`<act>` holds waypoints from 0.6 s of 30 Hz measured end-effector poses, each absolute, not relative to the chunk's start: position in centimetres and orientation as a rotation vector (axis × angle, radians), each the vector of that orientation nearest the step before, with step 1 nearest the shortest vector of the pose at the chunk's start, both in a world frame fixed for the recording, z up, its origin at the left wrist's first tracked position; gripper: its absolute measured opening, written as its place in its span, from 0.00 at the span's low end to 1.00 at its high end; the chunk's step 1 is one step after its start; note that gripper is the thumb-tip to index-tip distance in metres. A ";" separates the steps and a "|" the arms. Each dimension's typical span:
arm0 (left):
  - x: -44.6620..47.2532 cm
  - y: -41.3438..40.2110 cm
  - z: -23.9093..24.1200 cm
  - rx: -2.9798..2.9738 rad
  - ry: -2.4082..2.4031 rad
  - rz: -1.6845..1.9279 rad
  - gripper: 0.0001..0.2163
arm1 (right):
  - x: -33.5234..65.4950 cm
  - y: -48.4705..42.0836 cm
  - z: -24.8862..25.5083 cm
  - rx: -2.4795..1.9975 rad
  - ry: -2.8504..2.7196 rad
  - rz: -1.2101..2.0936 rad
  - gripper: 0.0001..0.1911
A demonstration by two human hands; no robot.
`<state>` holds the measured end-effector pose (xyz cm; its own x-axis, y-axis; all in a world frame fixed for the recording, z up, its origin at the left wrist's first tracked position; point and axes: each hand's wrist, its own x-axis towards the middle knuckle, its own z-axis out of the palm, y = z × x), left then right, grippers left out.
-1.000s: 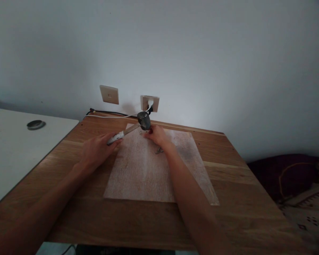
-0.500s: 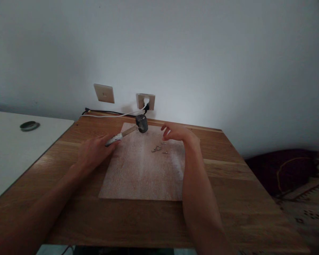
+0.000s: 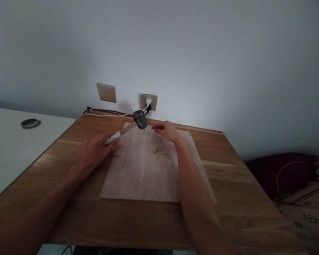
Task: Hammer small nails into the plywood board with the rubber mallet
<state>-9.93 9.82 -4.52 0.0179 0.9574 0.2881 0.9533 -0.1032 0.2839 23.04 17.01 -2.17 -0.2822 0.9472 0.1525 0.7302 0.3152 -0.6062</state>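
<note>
My left hand (image 3: 95, 148) is closed round the pale handle of a rubber mallet (image 3: 140, 119). Its dark head is held above the far part of a thin wooden board (image 3: 138, 170). My right hand (image 3: 166, 130) is over the board's far side, right of the mallet head, with thumb and fingers pinched together. What it pinches is too small to see clearly; it looks to be a nail. Several small metal nails (image 3: 157, 149) lie loose on the board, nearer than my right hand. A few tiny nails (image 3: 144, 131) appear to stand in the board below the mallet head.
The board lies on a wooden table (image 3: 228, 191) against a wall. Cables (image 3: 106, 115) run along its back edge to a wall socket (image 3: 152, 102). On the left, a white surface (image 3: 13, 152) holds a round dark-rimmed object (image 3: 30, 123). A dark purple cushion-like thing (image 3: 284, 173) is at right.
My right hand has moved left toward the mallet head, and its fingers have closed. The loose nail nearest its fingertips is gone from the board. The mallet head has risen and tilted slightly.
</note>
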 end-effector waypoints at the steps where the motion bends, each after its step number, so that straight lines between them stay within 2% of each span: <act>1: -10.0 9.8 -4.6 2.234 2.093 0.650 0.22 | 22.5 17.1 -2.5 -1.477 -2.088 0.564 0.13; 6: -10.1 9.8 -4.7 2.221 2.084 0.614 0.23 | 20.6 17.4 -3.9 -1.513 -2.136 0.490 0.14; 18: -9.7 9.6 -3.9 2.247 2.052 0.524 0.21 | 20.0 16.8 -3.3 -1.686 -2.151 0.376 0.05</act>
<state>-9.65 9.58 -3.94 0.0597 0.9757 0.2109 0.9573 -0.1158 0.2648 19.98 16.78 -3.28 -0.2077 0.9695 0.1304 0.8679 0.2442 -0.4326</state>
